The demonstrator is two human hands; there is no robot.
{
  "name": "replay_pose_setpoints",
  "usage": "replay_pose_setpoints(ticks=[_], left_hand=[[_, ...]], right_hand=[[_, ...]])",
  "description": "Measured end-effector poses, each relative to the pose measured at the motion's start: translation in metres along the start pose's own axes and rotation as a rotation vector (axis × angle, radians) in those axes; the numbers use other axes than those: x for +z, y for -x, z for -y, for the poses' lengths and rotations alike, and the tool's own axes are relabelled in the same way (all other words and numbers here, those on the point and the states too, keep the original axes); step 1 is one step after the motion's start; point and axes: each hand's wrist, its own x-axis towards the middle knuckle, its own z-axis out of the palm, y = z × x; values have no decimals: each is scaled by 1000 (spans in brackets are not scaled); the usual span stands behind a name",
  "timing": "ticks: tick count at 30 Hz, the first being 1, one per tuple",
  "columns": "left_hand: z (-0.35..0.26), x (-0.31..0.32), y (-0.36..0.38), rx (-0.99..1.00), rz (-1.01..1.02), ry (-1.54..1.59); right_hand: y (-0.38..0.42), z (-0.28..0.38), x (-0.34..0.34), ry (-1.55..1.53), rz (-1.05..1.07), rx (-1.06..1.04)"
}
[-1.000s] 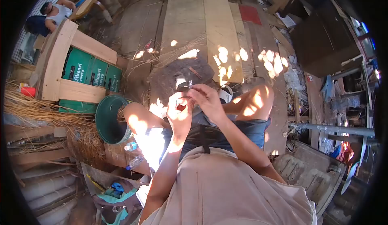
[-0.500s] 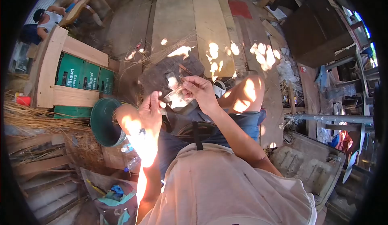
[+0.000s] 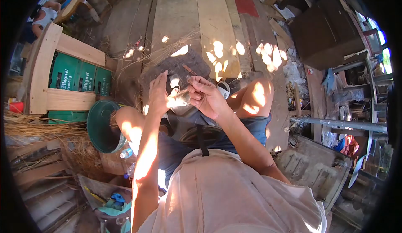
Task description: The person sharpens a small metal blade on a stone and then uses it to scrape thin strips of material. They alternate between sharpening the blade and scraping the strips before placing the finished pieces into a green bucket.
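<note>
A dark, worn block (image 3: 178, 61) stands low between my knees, with a thin brown stick (image 3: 189, 70) and a small pale patch on top. My left hand (image 3: 159, 94) is at the block's near left side, its fingers stretched forward and the thumb apart. No held thing shows in it. My right hand (image 3: 206, 95) is at the near right, thumb and index finger pinched together and the other fingers curled. Whatever lies in that pinch is too small to make out. Sun glare blurs the gap between both hands. A white cup (image 3: 225, 89) stands beside my right hand.
On the left are a green bucket (image 3: 100, 126), green crates (image 3: 81, 76) in a wooden frame, and loose straw (image 3: 37, 124). Plastic bottles (image 3: 126, 153) lie near my left arm. Wooden boards (image 3: 176, 19) stretch ahead. A person (image 3: 45, 16) sits at far left. A metal pipe (image 3: 339, 125) juts in from the right.
My left hand has moved forward to the block, and its fingers have straightened from a pinch. My right hand stays pinched in nearly the same place. The view has shifted slightly.
</note>
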Motion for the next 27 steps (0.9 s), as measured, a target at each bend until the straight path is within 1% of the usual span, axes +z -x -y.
replay_pose_setpoints(ticks=[2, 5, 8, 11, 15, 17, 18, 20, 24, 26, 27], left_hand=[[12, 7, -3, 32, 1, -95], [19, 12, -2, 71, -20, -160], [25, 19, -2, 83, -82, -129], [25, 16, 1, 89, -77, -107], [24, 13, 5, 82, -85, -51], [28, 14, 4, 91, -93, -19], [28, 14, 4, 92, -91, -24], [27, 16, 4, 79, -97, -40], [27, 16, 5, 83, -47, -100], [27, 18, 5, 96, -78, -122], [27, 19, 6, 93, -74, -122]], right_hand=[[-2, 1, -1, -30, 1, 11], [-6, 1, -2, -13, -8, 11], [-7, 2, -7, 29, -48, 47], [-11, 0, -5, 82, -101, 58], [-13, -4, -1, 76, -133, 60], [-13, -2, 1, -28, -42, 96], [-12, -3, 1, -33, -39, 96], [-12, -3, -1, -201, 61, 137], [-9, -3, 5, -268, 33, 133], [-15, -3, -1, 196, -174, -42], [-18, -6, -10, 194, -177, -38]])
